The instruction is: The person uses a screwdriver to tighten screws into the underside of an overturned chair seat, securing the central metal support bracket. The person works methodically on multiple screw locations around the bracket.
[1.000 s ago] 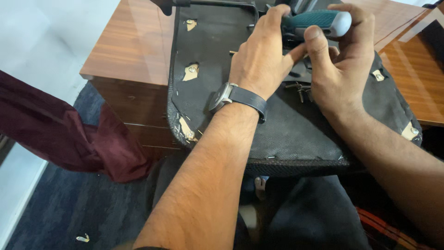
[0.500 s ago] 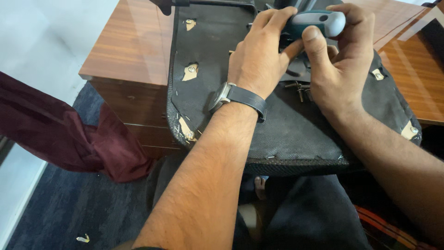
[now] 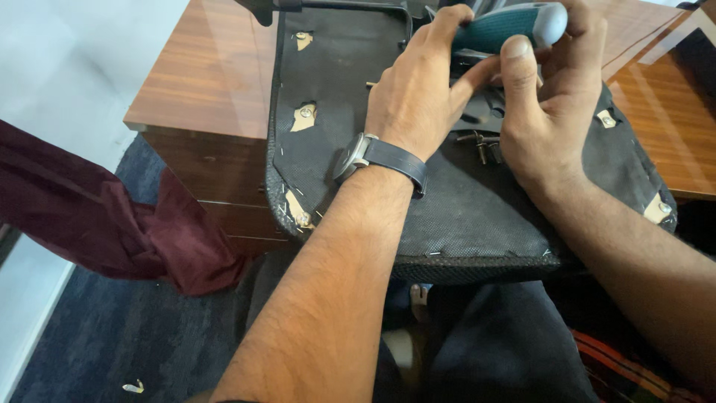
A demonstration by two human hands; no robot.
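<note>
Across your lap and the edge of the wooden desk (image 3: 209,82) lies the upturned chair seat (image 3: 462,216), its black fabric underside facing you, with torn patches along the rim where metal fittings show through. From the head view, both your hands meet near the far middle of that seat. Your right hand (image 3: 556,112) is clenched around the screwdriver (image 3: 507,28) with the teal and grey handle, thumb pressed along its side. Your left hand (image 3: 418,97), wristwatch (image 3: 377,160) on the wrist, is curled around the front of the same handle, fingers wrapped over it close to where the shaft would start; the shaft and tip are hidden behind your hands, so you cannot tell what they bear on.

Over the last second the handle has turned in your hold: its grey end pointed right and sat lower against your palm, and now it stands a little higher and farther toward the top edge of the view, while both hands have stayed on the same spot of the seat. That reads as a tool being twisted in place, not moved along.

Just below your hands, a few loose dark screws (image 3: 485,145) rest on the fabric. A dark red cloth (image 3: 119,224) hangs at the left, over the blue carpet (image 3: 112,336).
</note>
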